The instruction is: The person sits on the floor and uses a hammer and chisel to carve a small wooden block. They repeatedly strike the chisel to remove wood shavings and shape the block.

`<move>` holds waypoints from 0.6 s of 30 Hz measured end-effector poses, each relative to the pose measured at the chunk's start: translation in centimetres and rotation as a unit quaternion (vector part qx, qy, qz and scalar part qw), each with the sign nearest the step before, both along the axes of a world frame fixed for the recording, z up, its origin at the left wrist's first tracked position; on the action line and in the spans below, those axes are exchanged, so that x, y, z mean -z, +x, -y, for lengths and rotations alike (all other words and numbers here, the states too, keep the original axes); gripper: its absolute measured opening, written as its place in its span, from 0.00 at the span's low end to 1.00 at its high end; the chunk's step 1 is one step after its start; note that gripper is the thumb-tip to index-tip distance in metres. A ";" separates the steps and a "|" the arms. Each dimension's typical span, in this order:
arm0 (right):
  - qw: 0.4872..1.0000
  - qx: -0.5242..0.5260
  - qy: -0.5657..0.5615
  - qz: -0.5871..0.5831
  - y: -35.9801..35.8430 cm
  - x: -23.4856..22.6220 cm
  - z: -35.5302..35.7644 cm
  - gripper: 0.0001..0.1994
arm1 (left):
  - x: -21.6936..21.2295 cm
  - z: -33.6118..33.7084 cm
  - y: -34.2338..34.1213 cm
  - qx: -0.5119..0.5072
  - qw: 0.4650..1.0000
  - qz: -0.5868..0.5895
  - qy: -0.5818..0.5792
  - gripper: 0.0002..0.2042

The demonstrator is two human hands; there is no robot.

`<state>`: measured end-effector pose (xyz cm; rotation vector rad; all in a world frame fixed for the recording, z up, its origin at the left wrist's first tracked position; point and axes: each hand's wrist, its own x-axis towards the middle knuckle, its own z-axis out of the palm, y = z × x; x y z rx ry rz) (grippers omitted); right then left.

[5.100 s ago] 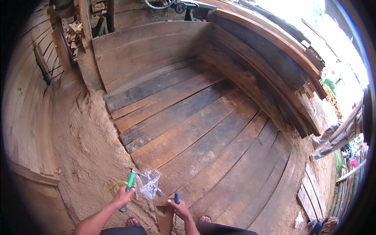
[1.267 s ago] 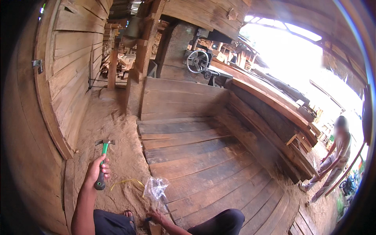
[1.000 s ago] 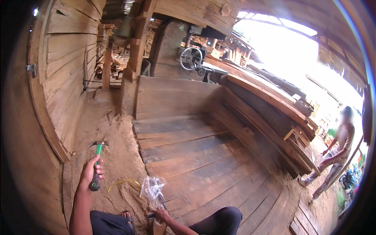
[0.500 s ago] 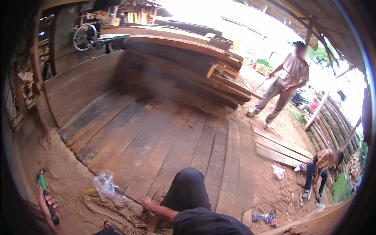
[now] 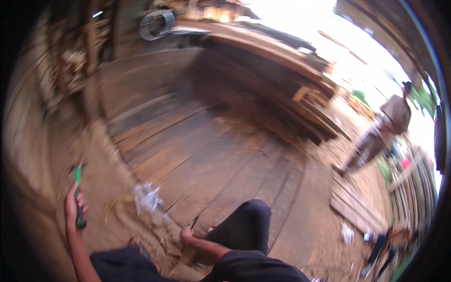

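Observation:
My left hand point(image 5: 76, 207) is wrapped around the black grip of a hammer point(image 5: 78, 176) with a green shaft. The hammer stands nearly upright, its head up, over sandy ground at the left. My right hand point(image 5: 187, 236) is closed at the near edge of the plank platform point(image 5: 202, 183), beside my bent knee. A thin dark thing point(image 5: 194, 222) shows at its fingertips, too blurred to name. Just under that hand is a pale wood block point(image 5: 188, 256). A crumpled clear plastic bag point(image 5: 148, 196) lies on the ground to its left.
Stacked heavy timbers point(image 5: 268, 89) rise at the platform's far side. A spoked wheel point(image 5: 156, 25) stands at the back left. One person point(image 5: 383, 127) stands at the right; another point(image 5: 385, 249) sits lower right. Loose boards point(image 5: 357, 207) lie on the ground near them.
The view has swung, so the scene sits farther right and is blurred. My left hand still grips the hammer, and my right hand stays at the platform edge. The standing person's body has turned.

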<state>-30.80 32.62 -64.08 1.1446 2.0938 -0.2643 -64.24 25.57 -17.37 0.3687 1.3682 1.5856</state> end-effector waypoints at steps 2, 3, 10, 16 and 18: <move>1.000 0.016 -0.001 -0.014 8.9 1.5 -0.9 0.11 | 0.2 -2.5 4.1 0.063 0.997 0.027 0.040 0.14; 0.999 0.027 0.010 -0.018 13.0 1.8 -2.5 0.11 | -1.1 -4.1 6.3 0.061 0.996 0.057 0.039 0.14; 0.981 -0.186 -0.042 -0.039 7.7 -9.0 -1.3 0.11 | -0.9 -0.4 2.8 0.042 0.998 0.034 0.015 0.13; 0.977 -0.150 -0.151 0.013 6.8 -11.4 -2.1 0.14 | -0.3 0.3 2.7 0.009 1.000 -0.008 0.004 0.13; 0.974 -0.171 -0.148 -0.026 8.0 -10.9 -4.2 0.15 | -0.4 -0.3 2.9 0.022 1.000 0.012 0.018 0.14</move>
